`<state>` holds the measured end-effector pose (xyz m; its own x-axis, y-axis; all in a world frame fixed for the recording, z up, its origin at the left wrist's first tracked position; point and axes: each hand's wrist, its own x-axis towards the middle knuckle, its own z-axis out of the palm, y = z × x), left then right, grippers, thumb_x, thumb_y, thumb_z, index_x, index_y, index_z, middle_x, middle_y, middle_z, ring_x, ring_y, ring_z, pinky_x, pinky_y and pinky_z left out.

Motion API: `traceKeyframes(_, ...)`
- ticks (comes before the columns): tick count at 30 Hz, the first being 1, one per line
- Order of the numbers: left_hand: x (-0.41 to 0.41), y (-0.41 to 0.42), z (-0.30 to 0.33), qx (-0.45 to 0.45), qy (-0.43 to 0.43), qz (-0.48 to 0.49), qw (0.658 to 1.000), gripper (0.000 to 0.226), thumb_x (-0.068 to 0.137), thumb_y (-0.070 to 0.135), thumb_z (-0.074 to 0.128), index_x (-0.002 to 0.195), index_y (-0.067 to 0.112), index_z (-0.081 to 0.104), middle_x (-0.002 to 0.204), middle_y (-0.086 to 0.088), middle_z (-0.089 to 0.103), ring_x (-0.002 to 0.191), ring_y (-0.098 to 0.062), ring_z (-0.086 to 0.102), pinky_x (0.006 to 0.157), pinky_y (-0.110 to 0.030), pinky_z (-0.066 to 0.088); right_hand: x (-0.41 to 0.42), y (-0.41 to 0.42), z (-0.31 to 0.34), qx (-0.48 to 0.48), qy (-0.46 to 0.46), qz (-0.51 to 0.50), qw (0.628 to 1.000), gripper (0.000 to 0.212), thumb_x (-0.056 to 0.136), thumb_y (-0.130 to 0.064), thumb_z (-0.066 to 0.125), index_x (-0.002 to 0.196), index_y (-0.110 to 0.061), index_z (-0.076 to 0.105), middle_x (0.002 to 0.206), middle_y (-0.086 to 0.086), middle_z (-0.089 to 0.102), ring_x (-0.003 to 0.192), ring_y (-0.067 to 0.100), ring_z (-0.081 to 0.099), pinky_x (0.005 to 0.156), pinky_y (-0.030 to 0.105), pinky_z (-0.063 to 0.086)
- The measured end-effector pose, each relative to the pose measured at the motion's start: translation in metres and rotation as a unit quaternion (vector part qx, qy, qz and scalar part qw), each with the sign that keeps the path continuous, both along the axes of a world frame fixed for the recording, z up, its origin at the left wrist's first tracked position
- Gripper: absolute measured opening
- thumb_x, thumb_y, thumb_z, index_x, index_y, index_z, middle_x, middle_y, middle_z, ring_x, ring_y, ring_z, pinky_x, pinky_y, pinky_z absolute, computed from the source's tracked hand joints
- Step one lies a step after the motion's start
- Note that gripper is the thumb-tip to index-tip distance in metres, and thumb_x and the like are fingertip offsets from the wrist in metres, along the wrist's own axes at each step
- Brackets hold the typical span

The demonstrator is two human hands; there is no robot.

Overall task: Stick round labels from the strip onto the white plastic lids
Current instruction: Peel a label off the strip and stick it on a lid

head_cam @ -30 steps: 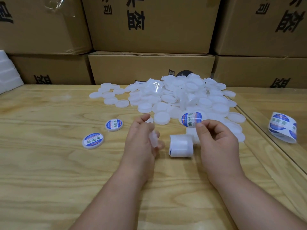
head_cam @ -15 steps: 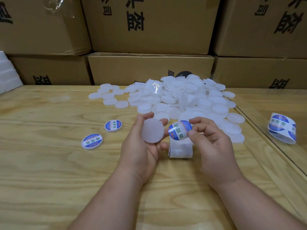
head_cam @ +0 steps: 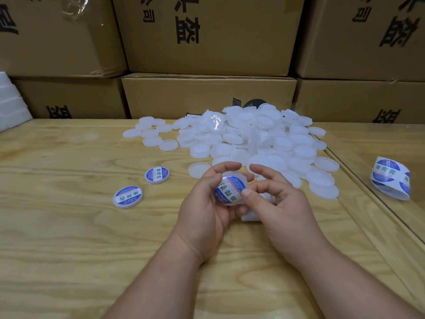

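Observation:
My left hand (head_cam: 207, 203) grips a white plastic lid (head_cam: 232, 178) by its rim, tilted toward me. A round blue-and-white label (head_cam: 228, 191) lies on the lid's face. My right hand (head_cam: 280, 203) presses its thumb on the label's right edge, the other fingers loosely curled above. A roll of label strip (head_cam: 249, 216) lies on the table, mostly hidden under both hands. Behind the hands is a heap of plain white lids (head_cam: 264, 139). Two labelled lids (head_cam: 127, 197) (head_cam: 157, 175) rest to the left.
A second coil of label strip (head_cam: 391, 178) lies at the right, past a seam in the wooden table (head_cam: 69, 238). Stacked cardboard boxes (head_cam: 207, 95) wall off the back. White foam pieces (head_cam: 11, 104) sit at the far left edge.
My right hand carried the peeled label from above the roll onto the lid. My left hand turned the lid's face toward me, and the label now lies on it under my thumb.

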<state>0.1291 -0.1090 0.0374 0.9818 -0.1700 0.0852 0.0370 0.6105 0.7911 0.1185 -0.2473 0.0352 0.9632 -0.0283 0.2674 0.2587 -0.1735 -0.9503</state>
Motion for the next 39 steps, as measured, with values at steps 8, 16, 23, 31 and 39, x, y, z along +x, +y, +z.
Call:
traceKeyframes(8,0.0028,0.0009,-0.0035,0.009,-0.003,-0.003,1.000,0.035,0.081,0.025,0.046,0.107,0.013,0.065,0.104,-0.017,0.071,0.079,-0.026,0.066,0.060,-0.034,0.046,0.0004,0.0005,0.0004,0.030,0.001,-0.018,0.999,0.013,0.082,-0.024,0.077,0.069,-0.024,0.076,0.126,-0.017,0.063,0.129,0.000,0.050,0.113,0.043,0.038)
traceKeyframes(16,0.0031,0.0007,-0.0053,0.026,-0.013,0.000,1.000,0.030,0.081,0.022,0.047,0.095,0.020,0.074,0.104,-0.015,0.073,0.085,-0.026,0.068,0.078,-0.042,0.045,0.0020,-0.0015,-0.0020,0.030,0.005,-0.015,0.999,0.020,0.087,-0.013,0.076,0.070,-0.023,0.077,0.124,-0.015,0.064,0.128,0.000,0.051,0.112,0.045,0.039)
traceKeyframes(23,0.0025,-0.0002,-0.0031,0.028,-0.018,-0.002,0.999,0.032,0.079,0.019,0.047,0.087,0.025,0.077,0.101,-0.012,0.074,0.083,-0.025,0.068,0.078,-0.042,0.047,0.0019,-0.0017,-0.0020,0.029,0.005,-0.016,0.999,0.018,0.086,-0.014,0.075,0.071,-0.024,0.077,0.124,-0.015,0.064,0.129,0.000,0.051,0.111,0.042,0.041)
traceKeyframes(31,0.0033,-0.0007,-0.0036,0.027,-0.030,-0.011,0.999,0.037,0.073,0.011,0.046,0.086,0.026,0.078,0.099,-0.011,0.075,0.084,-0.024,0.071,0.078,-0.042,0.055,0.0023,-0.0014,-0.0023,0.017,0.001,-0.022,1.000,0.019,0.085,-0.015,0.076,0.069,-0.025,0.077,0.121,-0.018,0.065,0.128,0.000,0.051,0.104,0.028,0.044)
traceKeyframes(39,0.0051,-0.0009,-0.0061,0.049,-0.012,0.053,0.997,0.052,0.081,-0.007,0.037,0.092,0.025,0.076,0.104,-0.012,0.075,0.088,-0.027,0.074,0.076,-0.040,0.060,0.0033,-0.0002,-0.0040,0.009,-0.004,-0.022,1.000,0.023,0.086,-0.016,0.077,0.075,-0.036,0.079,0.119,-0.022,0.065,0.128,0.003,0.052,0.110,0.040,0.041)
